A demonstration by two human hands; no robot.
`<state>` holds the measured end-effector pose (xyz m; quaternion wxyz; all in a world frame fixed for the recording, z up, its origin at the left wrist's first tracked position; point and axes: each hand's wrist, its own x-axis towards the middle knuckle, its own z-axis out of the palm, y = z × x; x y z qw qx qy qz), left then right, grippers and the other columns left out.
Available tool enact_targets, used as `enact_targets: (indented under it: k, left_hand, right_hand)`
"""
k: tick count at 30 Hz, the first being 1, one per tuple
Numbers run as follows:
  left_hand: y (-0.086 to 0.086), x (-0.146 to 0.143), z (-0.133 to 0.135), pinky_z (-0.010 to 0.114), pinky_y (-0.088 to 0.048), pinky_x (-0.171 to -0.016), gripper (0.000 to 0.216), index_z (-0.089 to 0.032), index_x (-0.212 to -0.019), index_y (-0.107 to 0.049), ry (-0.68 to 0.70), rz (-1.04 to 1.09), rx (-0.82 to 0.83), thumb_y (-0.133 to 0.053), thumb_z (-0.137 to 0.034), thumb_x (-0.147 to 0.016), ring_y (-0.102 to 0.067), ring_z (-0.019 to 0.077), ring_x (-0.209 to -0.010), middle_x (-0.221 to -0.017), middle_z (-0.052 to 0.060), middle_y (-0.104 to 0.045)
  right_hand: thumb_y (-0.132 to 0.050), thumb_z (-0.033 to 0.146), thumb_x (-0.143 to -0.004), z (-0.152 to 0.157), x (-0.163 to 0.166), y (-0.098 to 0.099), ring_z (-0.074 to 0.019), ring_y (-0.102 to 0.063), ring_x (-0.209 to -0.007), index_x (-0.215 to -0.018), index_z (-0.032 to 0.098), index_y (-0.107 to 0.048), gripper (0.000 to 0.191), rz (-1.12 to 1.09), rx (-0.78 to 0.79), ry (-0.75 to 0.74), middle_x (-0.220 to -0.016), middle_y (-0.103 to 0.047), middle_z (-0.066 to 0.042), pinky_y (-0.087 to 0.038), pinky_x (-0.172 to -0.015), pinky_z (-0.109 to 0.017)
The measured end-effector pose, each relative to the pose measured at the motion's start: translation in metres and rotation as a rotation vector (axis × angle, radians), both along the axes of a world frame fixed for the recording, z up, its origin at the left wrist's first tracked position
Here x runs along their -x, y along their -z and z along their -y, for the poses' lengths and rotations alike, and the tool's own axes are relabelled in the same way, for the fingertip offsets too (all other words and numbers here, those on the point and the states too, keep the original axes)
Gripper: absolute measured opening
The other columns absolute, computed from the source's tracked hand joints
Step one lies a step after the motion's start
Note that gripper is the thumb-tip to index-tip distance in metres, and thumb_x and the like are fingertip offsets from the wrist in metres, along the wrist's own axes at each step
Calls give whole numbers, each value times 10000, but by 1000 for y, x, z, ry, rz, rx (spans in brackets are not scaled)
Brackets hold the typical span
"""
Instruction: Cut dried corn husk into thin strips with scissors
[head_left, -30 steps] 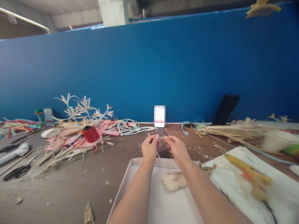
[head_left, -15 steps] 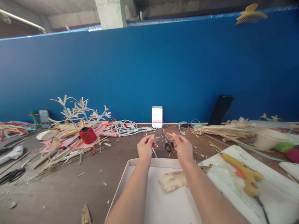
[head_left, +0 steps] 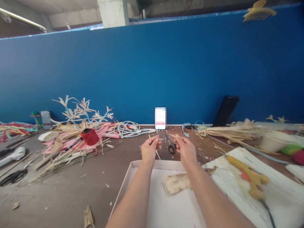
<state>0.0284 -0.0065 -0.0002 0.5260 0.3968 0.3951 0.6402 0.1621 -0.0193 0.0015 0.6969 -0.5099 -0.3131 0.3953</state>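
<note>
My left hand [head_left: 150, 151] is closed in a pinch above the far rim of a shallow white box [head_left: 136, 164]. Level with it on the other side, my right hand [head_left: 186, 149] is pinched too. A thin pale sliver shows at its fingertips, but whether it is held I cannot tell. What the left fingers hold, if anything, is too small to make out. Between the hands, dark-handled scissors [head_left: 171, 148] lie on the table, close to my right fingers. A mottled, pale piece of dried husk [head_left: 176, 183] rests in the box, partly behind my right forearm.
On the right, a yellow glue gun [head_left: 255, 177] lies on printed paper [head_left: 280, 196]. Leftward are a red thread spool [head_left: 90, 136], dried-leaf flowers [head_left: 83, 109] and another pair of scissors [head_left: 14, 177]. A lit phone [head_left: 160, 118] leans against the blue partition [head_left: 152, 69].
Both hands keep nearly the same pinched pose, the left fingers shifting very slightly. The whole view has drifted by a few pixels; nothing on the table has moved.
</note>
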Motion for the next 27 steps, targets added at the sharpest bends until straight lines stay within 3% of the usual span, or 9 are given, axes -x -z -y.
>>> enact_targets:
  k: [7, 10, 15, 19, 23, 27]
  left_hand:
    - [-3, -2, 1, 243, -536, -619, 298, -120, -918, -668, 49, 10, 8, -679, -240, -646, -631, 148, -738, -855, 89, -674]
    - [-4, -2, 1, 255, -534, -636, 312, -118, -912, -663, 60, 15, 3, -691, -252, -632, -628, 150, -742, -844, 85, -672]
    - [-4, -2, 3, 257, -522, -618, 355, -117, -928, -646, 78, 4, -23, -698, -290, -623, -614, 141, -714, -805, 69, -662]
    - [-7, -2, 4, 252, -507, -598, 354, -119, -919, -636, 63, -12, -40, -693, -301, -621, -611, 145, -703, -775, 59, -654]
    - [-9, -1, 7, 238, -478, -572, 283, -138, -887, -639, -21, -176, -47, -662, -291, -651, -596, 138, -667, -764, 51, -653]
    - [-8, 0, 11, 246, -453, -670, 116, -179, -776, -676, -142, -497, -238, -596, -235, -713, -570, 130, -714, -781, 38, -637]
  right_hand:
    - [-692, 433, -631, 3, 2, -4, -35, -374, -428, -673, 158, -614, 289, -36, -19, -40, -631, -572, 11, -250, -317, -134]
    - [-694, 409, -641, 6, 4, -6, -41, -417, -450, -727, 167, -617, 268, -115, -45, -159, -693, -600, 4, -298, -328, -131]
    - [-672, 382, -680, 10, 7, -10, -62, -532, -538, -813, 175, -610, 254, -207, 11, -379, -965, -650, -53, -406, -380, -141]
    - [-657, 356, -703, 13, 8, -12, -78, -590, -564, -781, 182, -567, 211, -223, 77, -450, -927, -673, -50, -437, -401, -141]
    - [-660, 349, -707, 14, 8, -13, -88, -615, -566, -789, 174, -551, 222, -201, 118, -505, -886, -683, -59, -427, -384, -131]
    - [-667, 343, -702, 16, 8, -15, -88, -623, -568, -799, 159, -568, 230, -203, 134, -495, -857, -679, -57, -413, -368, -120]
